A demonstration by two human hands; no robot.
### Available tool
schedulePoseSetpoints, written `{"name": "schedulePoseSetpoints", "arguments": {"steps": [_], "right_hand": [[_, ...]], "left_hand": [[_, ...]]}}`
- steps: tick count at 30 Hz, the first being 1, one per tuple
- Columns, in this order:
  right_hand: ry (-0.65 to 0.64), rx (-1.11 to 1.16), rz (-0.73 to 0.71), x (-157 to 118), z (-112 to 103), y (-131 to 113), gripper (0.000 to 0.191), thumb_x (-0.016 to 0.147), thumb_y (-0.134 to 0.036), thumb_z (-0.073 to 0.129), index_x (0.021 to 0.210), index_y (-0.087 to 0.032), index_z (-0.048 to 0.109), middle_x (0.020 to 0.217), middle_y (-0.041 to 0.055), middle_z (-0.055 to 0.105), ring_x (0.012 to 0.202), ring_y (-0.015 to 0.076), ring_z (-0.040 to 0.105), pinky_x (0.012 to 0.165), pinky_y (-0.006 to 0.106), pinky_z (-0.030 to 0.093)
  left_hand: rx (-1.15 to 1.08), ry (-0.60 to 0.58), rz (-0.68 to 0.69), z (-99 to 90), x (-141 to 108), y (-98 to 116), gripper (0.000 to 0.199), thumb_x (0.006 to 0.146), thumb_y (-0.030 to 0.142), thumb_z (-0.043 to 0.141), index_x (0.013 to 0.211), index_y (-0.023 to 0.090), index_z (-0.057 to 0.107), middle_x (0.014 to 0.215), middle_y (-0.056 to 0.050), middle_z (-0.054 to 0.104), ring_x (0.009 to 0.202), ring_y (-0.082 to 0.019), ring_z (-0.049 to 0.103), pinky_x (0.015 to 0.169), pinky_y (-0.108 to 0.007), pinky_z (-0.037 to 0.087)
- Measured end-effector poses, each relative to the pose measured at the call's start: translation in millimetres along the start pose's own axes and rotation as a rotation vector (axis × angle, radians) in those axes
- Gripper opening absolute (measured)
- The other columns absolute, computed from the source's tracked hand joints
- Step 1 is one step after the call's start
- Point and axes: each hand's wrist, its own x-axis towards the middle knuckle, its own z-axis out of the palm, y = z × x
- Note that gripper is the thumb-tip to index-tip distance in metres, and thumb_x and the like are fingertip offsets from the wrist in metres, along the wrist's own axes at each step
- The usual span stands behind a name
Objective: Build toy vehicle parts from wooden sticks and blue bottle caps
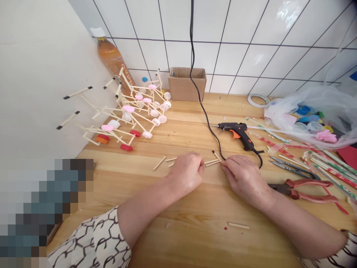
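Note:
Near the middle of the wooden table, my left hand [187, 172] is closed, fingertips curled down by several short wooden sticks; what it may hold is hidden. My right hand [245, 178] is closed too, thumb and fingers together at the right end of a stick pair [212, 162]. A dark-tipped stick [216, 155] slants beside its fingertips. One loose stick [159, 163] lies left of my left hand. Behind my right hand rests a black glue gun [237, 133] with an orange trigger, its nozzle pointing left.
Stick models with bottle-cap wheels [128, 109] crowd the back left beside a drink bottle [113, 56]. A cardboard box [187, 85] stands by the wall. Pliers [295, 189], snips [295, 169], wrapped sticks [329, 167] and a bag of caps [309, 119] lie right. A black cable [205, 111] hangs down centrally.

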Motion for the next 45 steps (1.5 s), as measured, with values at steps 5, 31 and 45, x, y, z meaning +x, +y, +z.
{"name": "schedulePoseSetpoints", "arguments": {"steps": [5,31,45], "right_hand": [[-0.002,0.002,-0.001,0.2,0.8,0.1,0.022,0.086,-0.011,0.047,0.073,-0.013,0.065,0.068,0.0089,0.064,0.068,0.0204,0.059,0.065,0.031,0.042],[0.0,0.002,-0.006,0.0,1.5,0.9,0.023,0.086,-0.012,0.046,0.071,-0.014,0.064,0.068,0.0081,0.063,0.068,0.0196,0.058,0.065,0.03,0.042],[0.002,0.011,0.001,0.0,0.6,-0.1,0.023,0.086,-0.011,0.047,0.072,-0.012,0.065,0.068,0.0091,0.063,0.067,0.0199,0.057,0.065,0.031,0.042]], "left_hand": [[0.003,-0.002,0.005,0.0,-0.5,1.3,0.015,0.076,0.012,0.052,0.074,0.017,0.066,0.077,-0.005,0.069,0.07,-0.018,0.063,0.066,-0.029,0.048],[0.064,0.101,0.036,11.0,-1.2,-0.2,0.01,0.079,0.017,0.052,0.078,0.018,0.061,0.078,-0.005,0.068,0.072,-0.019,0.063,0.069,-0.03,0.049],[0.077,0.114,0.077,11.8,-5.6,-0.5,0.009,0.08,0.016,0.051,0.078,0.017,0.059,0.079,-0.005,0.067,0.073,-0.019,0.061,0.067,-0.03,0.047]]}}
